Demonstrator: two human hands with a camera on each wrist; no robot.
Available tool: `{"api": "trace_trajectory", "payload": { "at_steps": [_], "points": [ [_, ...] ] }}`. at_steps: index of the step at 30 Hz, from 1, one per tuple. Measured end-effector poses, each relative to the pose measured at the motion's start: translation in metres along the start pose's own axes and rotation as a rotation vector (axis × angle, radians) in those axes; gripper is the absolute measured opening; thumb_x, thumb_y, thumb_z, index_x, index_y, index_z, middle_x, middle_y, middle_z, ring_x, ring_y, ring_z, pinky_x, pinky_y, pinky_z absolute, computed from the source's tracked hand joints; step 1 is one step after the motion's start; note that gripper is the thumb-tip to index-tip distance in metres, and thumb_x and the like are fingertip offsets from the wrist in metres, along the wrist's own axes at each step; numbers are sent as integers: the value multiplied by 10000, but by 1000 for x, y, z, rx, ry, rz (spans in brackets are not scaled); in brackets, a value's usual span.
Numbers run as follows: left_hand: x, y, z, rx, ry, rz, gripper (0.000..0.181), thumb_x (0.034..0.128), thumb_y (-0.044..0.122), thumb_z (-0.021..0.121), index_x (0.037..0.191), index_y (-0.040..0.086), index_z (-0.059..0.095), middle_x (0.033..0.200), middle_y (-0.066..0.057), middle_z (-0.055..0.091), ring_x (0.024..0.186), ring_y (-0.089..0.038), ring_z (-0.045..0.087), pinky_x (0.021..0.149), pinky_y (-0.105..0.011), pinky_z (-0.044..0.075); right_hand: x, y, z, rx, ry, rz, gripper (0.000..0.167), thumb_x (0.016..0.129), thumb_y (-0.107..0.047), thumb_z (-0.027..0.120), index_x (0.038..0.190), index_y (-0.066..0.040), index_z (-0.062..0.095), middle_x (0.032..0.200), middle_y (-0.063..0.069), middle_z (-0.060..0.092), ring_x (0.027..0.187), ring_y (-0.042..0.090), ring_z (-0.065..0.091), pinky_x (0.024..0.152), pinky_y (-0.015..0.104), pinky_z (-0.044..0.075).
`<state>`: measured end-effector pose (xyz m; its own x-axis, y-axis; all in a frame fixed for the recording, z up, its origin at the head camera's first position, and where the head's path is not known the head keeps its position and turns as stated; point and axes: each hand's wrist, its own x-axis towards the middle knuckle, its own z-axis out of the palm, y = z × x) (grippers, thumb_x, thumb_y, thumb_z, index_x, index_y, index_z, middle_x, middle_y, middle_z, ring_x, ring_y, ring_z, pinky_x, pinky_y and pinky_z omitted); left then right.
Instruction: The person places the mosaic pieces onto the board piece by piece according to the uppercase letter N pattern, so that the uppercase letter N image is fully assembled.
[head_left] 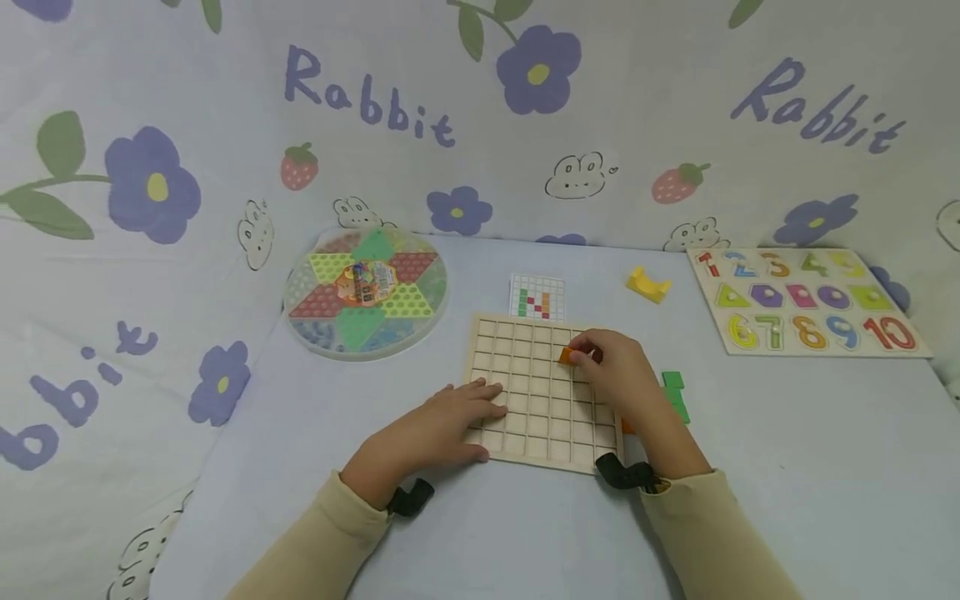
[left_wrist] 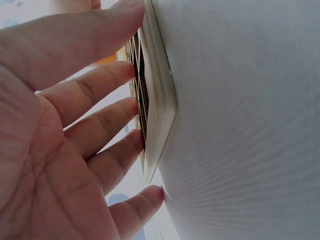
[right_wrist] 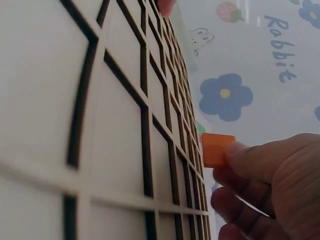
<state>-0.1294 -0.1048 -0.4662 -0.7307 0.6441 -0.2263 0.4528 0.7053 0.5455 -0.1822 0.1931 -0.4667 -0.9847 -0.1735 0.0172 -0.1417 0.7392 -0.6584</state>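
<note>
A wooden grid board point(head_left: 538, 400) lies flat in the head view, its visible cells holding no pieces. The right hand point(head_left: 618, 371) pinches an orange piece point(head_left: 566, 356) at the board's upper right part; the right wrist view shows the orange piece point(right_wrist: 216, 150) between thumb and fingers of the right hand point(right_wrist: 280, 185), close to the grid. Spread over the board's left edge, the left hand point(head_left: 438, 425) rests with fingers extended. In the left wrist view the left hand point(left_wrist: 75, 135) touches the board's side point(left_wrist: 162, 105).
Behind the board lies a pattern card point(head_left: 555, 287). A yellow piece point(head_left: 648, 285) and a number puzzle point(head_left: 813, 304) are at the back right, a round star-patterned board point(head_left: 420, 329) at the back left. Green pieces point(head_left: 672, 380) and an orange piece point(head_left: 627, 427) lie by the right forearm.
</note>
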Motion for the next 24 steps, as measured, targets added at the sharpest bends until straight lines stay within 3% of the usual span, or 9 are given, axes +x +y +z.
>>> {"api": "trace_trajectory", "payload": {
  "at_steps": [4,10,24],
  "points": [
    [0,1,1,1,-5,-6,641,981,235,842,1570,134,609,1774,-52,375,1686,-289,259,1359,-606,212,8,-1,7,-18,-59,37,121,1101,-181,668,1164,-126,756,1023,66,729,904,243,617,796,374,516],
    [-2,1,-1,17,6,-1,643,975,236,848,1564,123,614,1770,-62,382,1679,-299,278,1352,-618,226,8,-3,11,-48,-66,42,125,1097,-168,668,1168,-136,766,1001,52,727,878,231,613,755,356,500],
    [-1,2,-1,14,2,-7,649,977,239,848,1569,128,609,1770,-56,382,1683,-284,268,1356,-615,217,7,-1,17,-95,-78,0,152,1064,-125,712,1175,-77,804,1137,97,704,957,264,599,852,395,520]
  ]
}}
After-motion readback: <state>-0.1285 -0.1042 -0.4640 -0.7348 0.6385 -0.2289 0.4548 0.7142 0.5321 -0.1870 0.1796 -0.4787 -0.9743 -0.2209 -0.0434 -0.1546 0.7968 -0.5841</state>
